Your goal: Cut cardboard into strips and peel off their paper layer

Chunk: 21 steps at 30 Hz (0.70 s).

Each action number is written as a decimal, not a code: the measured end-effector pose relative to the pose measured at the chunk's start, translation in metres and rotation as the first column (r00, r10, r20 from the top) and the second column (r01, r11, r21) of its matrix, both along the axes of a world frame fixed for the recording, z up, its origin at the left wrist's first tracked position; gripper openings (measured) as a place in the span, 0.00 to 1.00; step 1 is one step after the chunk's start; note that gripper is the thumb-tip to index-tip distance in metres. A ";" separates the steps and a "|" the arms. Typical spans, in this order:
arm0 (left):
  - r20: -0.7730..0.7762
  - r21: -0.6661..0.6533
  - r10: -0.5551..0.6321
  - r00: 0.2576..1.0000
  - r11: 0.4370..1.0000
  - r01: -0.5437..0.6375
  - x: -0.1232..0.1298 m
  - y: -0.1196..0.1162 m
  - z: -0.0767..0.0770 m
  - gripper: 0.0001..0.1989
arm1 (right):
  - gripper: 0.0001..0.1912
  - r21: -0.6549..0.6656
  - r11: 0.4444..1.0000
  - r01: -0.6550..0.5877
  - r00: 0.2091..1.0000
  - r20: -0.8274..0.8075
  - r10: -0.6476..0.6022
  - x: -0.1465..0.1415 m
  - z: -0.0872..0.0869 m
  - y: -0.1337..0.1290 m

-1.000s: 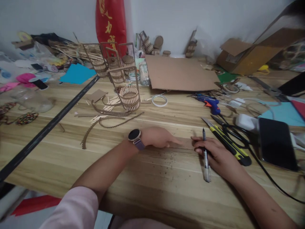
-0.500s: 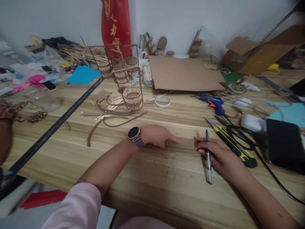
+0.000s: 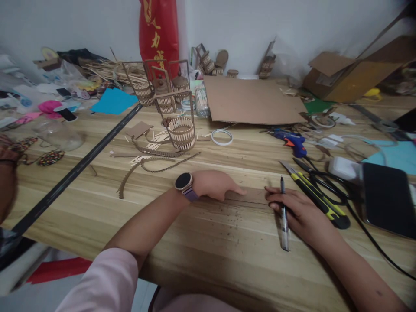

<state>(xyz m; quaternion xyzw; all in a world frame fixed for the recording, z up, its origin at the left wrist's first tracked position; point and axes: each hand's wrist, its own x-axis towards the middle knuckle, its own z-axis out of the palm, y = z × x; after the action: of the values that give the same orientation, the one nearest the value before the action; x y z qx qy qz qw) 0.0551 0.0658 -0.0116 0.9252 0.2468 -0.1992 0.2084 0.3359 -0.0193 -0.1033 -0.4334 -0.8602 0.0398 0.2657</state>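
A narrow brown cardboard strip (image 3: 251, 197) lies on the wooden table, with a dark line along it. My left hand (image 3: 216, 185), below a wrist with a watch (image 3: 183, 182), rests on the strip's left part; its thumb reaches right and the other fingers are mostly hidden. At the strip's right end, my right hand (image 3: 290, 206) has a pen (image 3: 284, 221) between its fingers, tip pointing away from me, and its fingertips touch the cardboard. Dark crumbs are scattered on the table nearer to me.
A yellow-black cutter (image 3: 318, 197), scissors (image 3: 329, 184) and a phone (image 3: 388, 197) lie to the right. Beyond my hands are a small stick basket (image 3: 181, 133), notched strips (image 3: 130, 173), a glue gun (image 3: 294, 143) and a cardboard sheet (image 3: 253, 102). Another person's hand (image 3: 8, 151) is far left.
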 end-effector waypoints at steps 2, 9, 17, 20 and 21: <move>-0.002 0.002 0.003 1.000 1.000 -0.003 0.000 0.000 0.001 0.36 | 0.07 -0.019 1.000 -0.001 1.000 -0.001 0.001 0.000 0.001 0.000; -0.002 -0.004 0.014 1.000 1.000 -0.014 0.000 -0.001 0.003 0.36 | 0.09 -0.043 0.999 0.013 1.000 -0.021 -0.014 0.002 -0.002 -0.001; -0.012 -0.004 0.016 1.000 1.000 -0.016 0.000 -0.002 0.004 0.36 | 0.09 -0.001 1.000 -0.003 1.000 -0.011 0.003 0.000 -0.001 -0.002; -0.011 0.002 0.013 1.000 1.000 -0.013 0.000 -0.002 0.003 0.36 | 0.09 -0.006 1.000 0.006 1.000 -0.010 -0.006 0.000 -0.001 -0.002; -0.007 0.005 0.012 1.000 1.000 -0.012 0.000 -0.002 0.002 0.36 | 0.09 -0.010 1.000 0.011 1.000 -0.010 -0.012 0.000 -0.001 -0.002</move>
<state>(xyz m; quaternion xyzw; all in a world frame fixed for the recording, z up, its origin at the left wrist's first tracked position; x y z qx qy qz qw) 0.0553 0.0642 -0.0092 0.9235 0.2535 -0.2005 0.2067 0.3363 -0.0215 -0.1042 -0.4395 -0.8562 0.0448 0.2679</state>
